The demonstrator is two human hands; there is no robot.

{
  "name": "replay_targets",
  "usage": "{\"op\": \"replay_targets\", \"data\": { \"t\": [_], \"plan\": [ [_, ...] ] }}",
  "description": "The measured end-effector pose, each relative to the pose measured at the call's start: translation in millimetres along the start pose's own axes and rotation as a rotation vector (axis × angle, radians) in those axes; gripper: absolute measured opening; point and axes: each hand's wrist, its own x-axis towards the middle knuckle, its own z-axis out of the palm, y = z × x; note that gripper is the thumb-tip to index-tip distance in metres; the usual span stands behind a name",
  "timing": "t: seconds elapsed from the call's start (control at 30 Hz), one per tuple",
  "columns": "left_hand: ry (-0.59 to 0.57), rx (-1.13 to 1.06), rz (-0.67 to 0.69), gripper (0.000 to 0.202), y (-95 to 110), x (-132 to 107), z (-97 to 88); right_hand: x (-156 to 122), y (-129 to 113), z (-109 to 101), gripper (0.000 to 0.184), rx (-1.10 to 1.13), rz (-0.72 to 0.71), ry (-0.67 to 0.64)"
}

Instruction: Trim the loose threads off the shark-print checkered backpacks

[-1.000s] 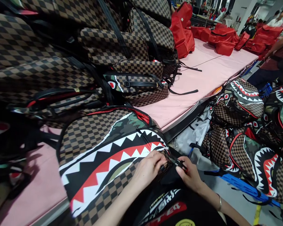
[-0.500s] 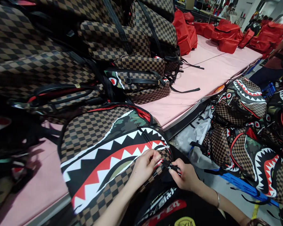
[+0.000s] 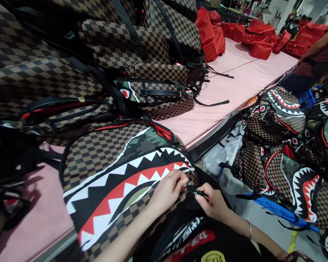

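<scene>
A brown-and-black checkered backpack (image 3: 104, 149) with a camouflage patch and a printed shark mouth lies in front of me, its red-lined top partly unzipped. My left hand (image 3: 172, 185) rests over its right-hand edge, thumb and fingers pinched together. Whatever is between those fingertips is too small to make out. Close beside it, my right hand (image 3: 211, 202) is closed around a slim black tool (image 3: 198, 192) with a bit of red at its end. The tool's tip points at the left fingertips, and its exact kind is unclear.
Checkered backpacks (image 3: 125, 43) are piled high at the left and back on a pink-covered table (image 3: 215, 91). Red bags (image 3: 257, 36) stand farther along it. More shark-print backpacks (image 3: 287, 174) heap up on the right by a blue rack (image 3: 276, 209). A person (image 3: 314, 62) stands beyond.
The view has shifted slightly, moving the backpack a little to the left. The black tool sits at a slightly different angle, and its red end shows more. Both hands keep their grips.
</scene>
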Motion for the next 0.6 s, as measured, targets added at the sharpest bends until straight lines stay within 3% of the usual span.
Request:
{"op": "replay_targets", "data": {
  "t": [0.23, 0.4, 0.5, 0.6],
  "plan": [
    [-0.03, 0.008, 0.054, 0.024, 7, 10, -3.6, 1, -1, 2, 0.017, 0.033, -0.008, 0.005],
    [-0.063, -0.09, 0.171, 0.04, 14, 25, -8.0, -4, 9, 6, 0.018, 0.37, 0.114, 0.036],
    [-0.073, -0.05, 0.267, 0.034, 4, 36, -14.3, -8, 15, 8, 0.025, 0.605, 0.266, -0.018],
    [-0.185, -0.002, 0.253, 0.031, -13, 43, -18.4, -10, 15, 6, 0.029, 0.686, 0.323, -0.06]
  ]
}}
